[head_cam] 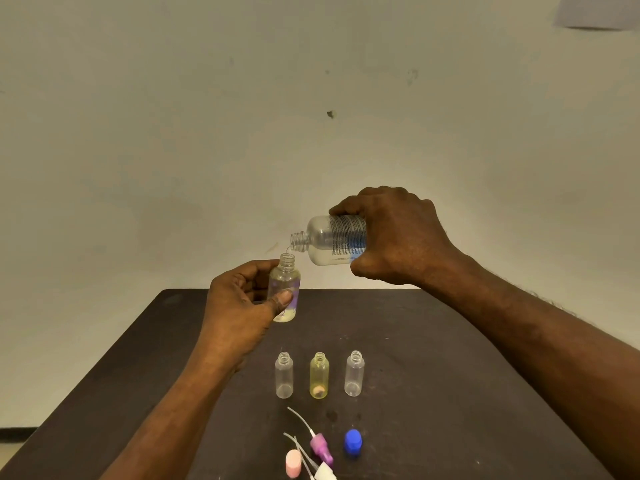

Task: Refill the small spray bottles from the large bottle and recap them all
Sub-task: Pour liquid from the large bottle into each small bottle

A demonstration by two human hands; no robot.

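My right hand [398, 237] grips the large clear bottle [332, 240], tipped on its side with its open neck pointing left. A thin stream runs from that neck into a small uncapped spray bottle [285, 282], which my left hand [239, 306] holds upright above the table's far edge. Three more small open bottles stand in a row on the dark table [450, 375]: a clear one [284, 375], a yellowish one [319, 375] and another clear one [354, 374]. In front of them lie a purple spray head [322, 446], a white spray head [325, 472], a pink cap [293, 464] and a blue cap [353, 443].
A plain pale wall rises right behind the table. The loose spray heads have thin white dip tubes [299, 419] that point toward the row of bottles. The table's left edge runs diagonally down to the lower left.
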